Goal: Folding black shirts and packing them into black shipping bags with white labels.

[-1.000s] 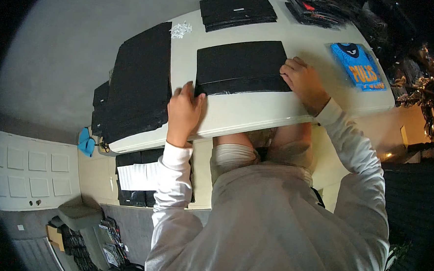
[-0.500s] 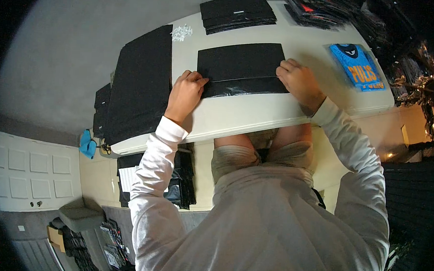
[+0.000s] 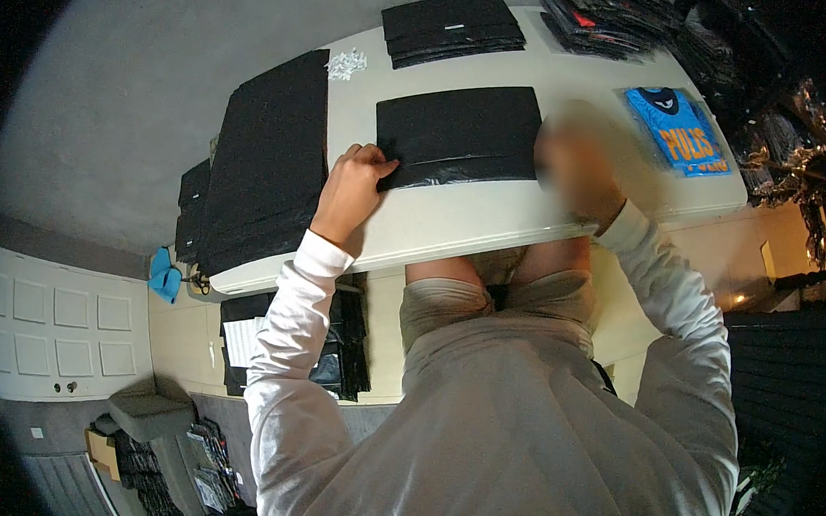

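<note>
A flat black rectangular piece [image 3: 462, 122], matte on top with a glossier folded strip along its near edge, lies on the white table [image 3: 461, 225] before me. My left hand [image 3: 353, 188] is closed at its near left corner, thumb and fingers pinching the edge. At the right edge, my right hand [image 3: 578, 169] is smeared by motion; its fingers cannot be made out, nor whether they touch the piece.
Left of it lies a large black stack [image 3: 267, 157]. Further back are small white pieces [image 3: 346, 65] in a heap and another black stack [image 3: 453, 31]. A blue garment in clear plastic [image 3: 678, 132] lies at right, with dark plastic-wrapped packages [image 3: 598, 23] behind.
My right hand has gone from pinching the black piece's right edge to a blur slightly right of and below there. The left hand keeps its place at the near left corner.
</note>
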{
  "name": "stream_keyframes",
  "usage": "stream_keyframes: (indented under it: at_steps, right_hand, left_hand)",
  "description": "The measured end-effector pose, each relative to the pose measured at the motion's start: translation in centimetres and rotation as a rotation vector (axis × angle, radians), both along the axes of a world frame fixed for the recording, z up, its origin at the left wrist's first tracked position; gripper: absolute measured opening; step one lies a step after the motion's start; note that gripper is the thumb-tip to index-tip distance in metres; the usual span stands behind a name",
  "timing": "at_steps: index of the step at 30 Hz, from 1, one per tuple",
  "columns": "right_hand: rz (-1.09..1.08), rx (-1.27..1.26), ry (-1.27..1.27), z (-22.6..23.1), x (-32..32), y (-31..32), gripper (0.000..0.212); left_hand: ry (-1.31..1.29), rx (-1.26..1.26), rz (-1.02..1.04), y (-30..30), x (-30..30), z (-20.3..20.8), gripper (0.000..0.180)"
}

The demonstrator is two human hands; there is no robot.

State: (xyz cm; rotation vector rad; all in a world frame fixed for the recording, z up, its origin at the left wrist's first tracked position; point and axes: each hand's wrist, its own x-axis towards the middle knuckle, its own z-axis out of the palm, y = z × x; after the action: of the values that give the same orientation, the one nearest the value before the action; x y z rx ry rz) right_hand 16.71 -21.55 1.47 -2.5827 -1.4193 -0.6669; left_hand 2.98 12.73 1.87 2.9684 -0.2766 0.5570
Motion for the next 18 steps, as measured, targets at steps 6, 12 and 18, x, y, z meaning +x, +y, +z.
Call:
stream_keyframes:
  at_steps: [6, 12, 18]
  right_hand:
    - [0.068, 0.112, 0.031, -0.1, -2.8, 5.5, 0.032]
    - [0.038, 0.022, 0.18, -2.7, -4.8, 8.3, 0.049]
    - [0.02, 0.066, 0.209, -2.3, -4.9, 4.8, 0.052]
  left_hand:
    - [-0.085, -0.028, -0.195, -4.5, 1.3, 1.6, 0.054]
    - [-0.006, -0.005, -0.164, -8.4, 2.5, -1.7, 0.043]
    - [-0.01, 0.008, 0.036, -7.2, -0.9, -0.3, 0.038]
